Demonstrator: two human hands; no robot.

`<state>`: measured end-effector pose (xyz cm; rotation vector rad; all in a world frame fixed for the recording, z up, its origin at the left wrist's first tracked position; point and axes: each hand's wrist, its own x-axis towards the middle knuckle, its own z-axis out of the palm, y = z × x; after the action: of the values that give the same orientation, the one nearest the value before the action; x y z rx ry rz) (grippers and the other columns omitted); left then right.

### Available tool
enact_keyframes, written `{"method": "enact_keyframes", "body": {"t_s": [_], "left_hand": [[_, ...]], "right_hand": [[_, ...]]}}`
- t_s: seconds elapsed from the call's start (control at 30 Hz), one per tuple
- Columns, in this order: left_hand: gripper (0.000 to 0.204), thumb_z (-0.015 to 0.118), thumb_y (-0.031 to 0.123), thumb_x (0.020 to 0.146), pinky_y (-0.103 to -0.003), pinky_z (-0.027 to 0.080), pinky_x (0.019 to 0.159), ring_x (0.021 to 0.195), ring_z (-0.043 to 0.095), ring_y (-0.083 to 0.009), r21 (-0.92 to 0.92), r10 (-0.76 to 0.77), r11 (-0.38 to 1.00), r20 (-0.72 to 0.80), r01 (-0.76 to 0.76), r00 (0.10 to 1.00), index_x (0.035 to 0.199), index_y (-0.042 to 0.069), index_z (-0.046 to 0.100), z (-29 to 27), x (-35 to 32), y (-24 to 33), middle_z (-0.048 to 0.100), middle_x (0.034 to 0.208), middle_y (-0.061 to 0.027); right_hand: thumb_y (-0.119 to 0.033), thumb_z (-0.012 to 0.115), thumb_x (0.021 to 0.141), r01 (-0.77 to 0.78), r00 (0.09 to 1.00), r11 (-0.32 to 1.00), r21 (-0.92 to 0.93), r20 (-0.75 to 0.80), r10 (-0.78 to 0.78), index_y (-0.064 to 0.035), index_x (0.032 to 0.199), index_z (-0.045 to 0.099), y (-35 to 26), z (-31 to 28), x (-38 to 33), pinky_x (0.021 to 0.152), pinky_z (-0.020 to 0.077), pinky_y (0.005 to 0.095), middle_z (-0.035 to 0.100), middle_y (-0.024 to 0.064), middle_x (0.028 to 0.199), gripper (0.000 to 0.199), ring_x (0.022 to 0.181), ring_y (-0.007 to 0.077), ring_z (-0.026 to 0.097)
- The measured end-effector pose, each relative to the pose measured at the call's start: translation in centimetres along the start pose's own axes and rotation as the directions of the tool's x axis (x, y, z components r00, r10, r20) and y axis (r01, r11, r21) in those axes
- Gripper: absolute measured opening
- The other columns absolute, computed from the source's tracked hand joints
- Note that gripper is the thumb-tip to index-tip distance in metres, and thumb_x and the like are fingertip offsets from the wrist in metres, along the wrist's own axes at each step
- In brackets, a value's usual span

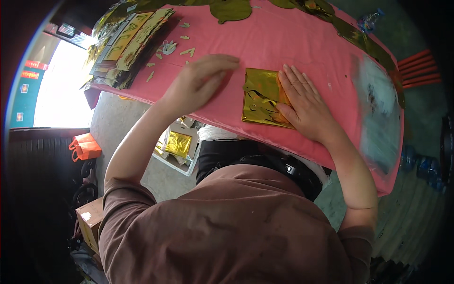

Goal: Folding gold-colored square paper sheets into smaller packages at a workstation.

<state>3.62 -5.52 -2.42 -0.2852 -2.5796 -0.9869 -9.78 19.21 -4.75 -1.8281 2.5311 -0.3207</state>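
Observation:
A folded square of shiny gold foil [259, 97] lies on the pink table [283, 42] near its front edge. My right hand [302, 102] rests flat on the foil's right side, fingers spread and pointing away from me. My left hand [201, 80] hovers just left of the foil, fingers loosely curled and blurred, holding nothing that I can see.
A stack of gold-printed packets [127, 42] sits at the table's far left, with small paper scraps [187, 51] beside it. Gold foil shapes [231, 9] line the far edge. A clear plastic sheet [378, 109] lies at right. Below the table stands a white box holding gold foil [178, 144].

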Motion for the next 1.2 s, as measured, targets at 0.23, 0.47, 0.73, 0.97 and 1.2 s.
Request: {"method": "enact_keyframes", "body": {"t_s": [0.23, 0.47, 0.73, 0.97, 1.2], "left_hand": [[0.042, 0.048, -0.003, 0.073, -0.040, 0.036, 0.103, 0.121, 0.045, -0.0304, 0.152, 0.218, 0.952, 0.272, -0.265, 0.937, 0.113, -0.001, 0.057, 2.3, 1.1, 0.4, 0.054, 0.123, -0.0152], [0.044, 0.049, -0.006, 0.074, -0.041, 0.036, 0.102, 0.120, 0.046, -0.0313, 0.070, 0.152, 0.981, 0.318, -0.183, 0.936, 0.117, 0.000, 0.055, 1.3, -0.9, 2.6, 0.055, 0.120, -0.0147], [0.019, 0.063, 0.002, 0.079, -0.035, 0.048, 0.085, 0.098, 0.058, -0.0266, -0.085, 0.064, 0.995, 0.253, -0.044, 0.965, 0.098, -0.001, 0.065, 1.0, 0.3, 1.3, 0.060, 0.108, -0.0119], [0.021, 0.068, 0.003, 0.074, -0.033, 0.049, 0.083, 0.099, 0.056, -0.0242, -0.058, 0.155, 0.988, 0.345, -0.143, 0.926, 0.096, 0.001, 0.067, 0.7, 2.2, 1.0, 0.060, 0.105, -0.0109], [0.014, 0.067, 0.008, 0.075, -0.035, 0.049, 0.079, 0.093, 0.057, -0.0253, -0.040, 0.251, 0.967, 0.342, -0.252, 0.906, 0.087, 0.001, 0.067, 1.4, 2.6, 0.7, 0.063, 0.093, -0.0083]], "right_hand": [[-0.032, 0.044, 0.092, 0.001, 1.000, 1.000, 0.005, 0.004, -0.001, -0.0009, 0.142, 0.023, 0.0, -0.1, 0.0, 0.113, 0.0134, 0.0391, 0.021, 0.0168, 0.148, 0.063, 0.138, 0.0280, 0.019], [-0.032, 0.046, 0.091, 0.052, 0.997, 0.998, 0.032, 0.049, -0.054, -0.0024, 0.142, 0.022, -0.8, -0.3, -1.5, 0.113, 0.0127, 0.0403, 0.021, 0.0159, 0.148, 0.064, 0.138, 0.0273, 0.019], [-0.031, 0.047, 0.090, 0.055, 0.997, 0.997, 0.044, 0.057, -0.058, -0.0030, 0.143, 0.022, -1.0, -0.7, -1.6, 0.113, 0.0127, 0.0404, 0.021, 0.0156, 0.148, 0.065, 0.138, 0.0278, 0.020], [-0.032, 0.047, 0.090, 0.070, 0.997, 0.996, 0.050, 0.039, -0.072, -0.0032, 0.142, 0.023, -0.9, -0.5, -1.6, 0.113, 0.0127, 0.0403, 0.022, 0.0157, 0.148, 0.065, 0.137, 0.0278, 0.020], [-0.034, 0.047, 0.090, 0.078, 0.997, 0.996, 0.040, 0.024, -0.079, -0.0031, 0.142, 0.024, -0.9, -0.4, -1.6, 0.113, 0.0134, 0.0405, 0.023, 0.0155, 0.148, 0.064, 0.137, 0.0276, 0.020]]}}
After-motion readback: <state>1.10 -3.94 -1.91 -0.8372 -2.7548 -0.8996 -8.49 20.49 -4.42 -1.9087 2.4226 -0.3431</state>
